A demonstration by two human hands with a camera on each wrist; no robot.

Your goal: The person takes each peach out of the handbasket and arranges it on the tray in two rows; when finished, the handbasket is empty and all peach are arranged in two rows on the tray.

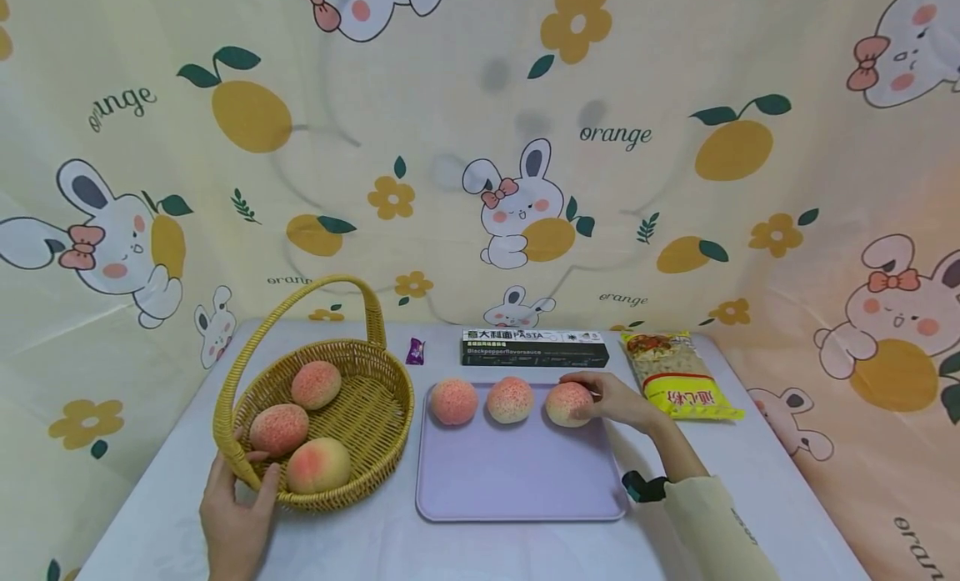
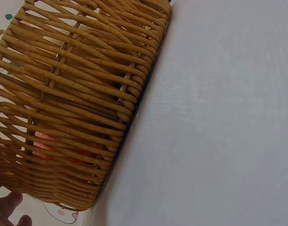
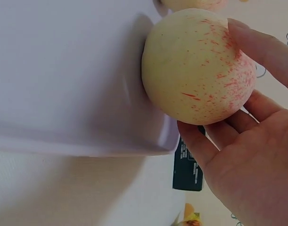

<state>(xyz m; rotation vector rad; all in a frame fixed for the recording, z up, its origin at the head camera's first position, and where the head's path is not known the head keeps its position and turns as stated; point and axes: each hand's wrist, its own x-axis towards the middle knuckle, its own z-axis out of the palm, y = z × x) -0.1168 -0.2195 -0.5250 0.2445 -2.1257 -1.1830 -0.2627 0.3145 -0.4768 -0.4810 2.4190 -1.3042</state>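
Note:
My right hand [image 1: 618,402] grips a round pink-and-cream peach [image 1: 564,404] at the far right corner of the lilac tray [image 1: 517,473]. In the right wrist view the thumb and fingers curl round this peach [image 3: 195,70]. Two more peaches, a left one [image 1: 453,401] and a middle one [image 1: 510,399], sit in a row along the tray's far side. My left hand [image 1: 236,514] holds the near left side of the wicker basket [image 1: 375,396], by the foot of its handle. Inside the basket lie three peaches: one at the back [image 1: 316,385], one left [image 1: 279,429], one in front [image 1: 318,465].
Behind the tray lies a black-and-white pasta box [image 1: 535,348]. A yellow bag of pasta [image 1: 678,377] is at the back right. One small purple wrapped piece [image 1: 416,352] sits between basket and box. Patterned cloth [image 1: 450,189] hangs round the white table [image 1: 360,548].

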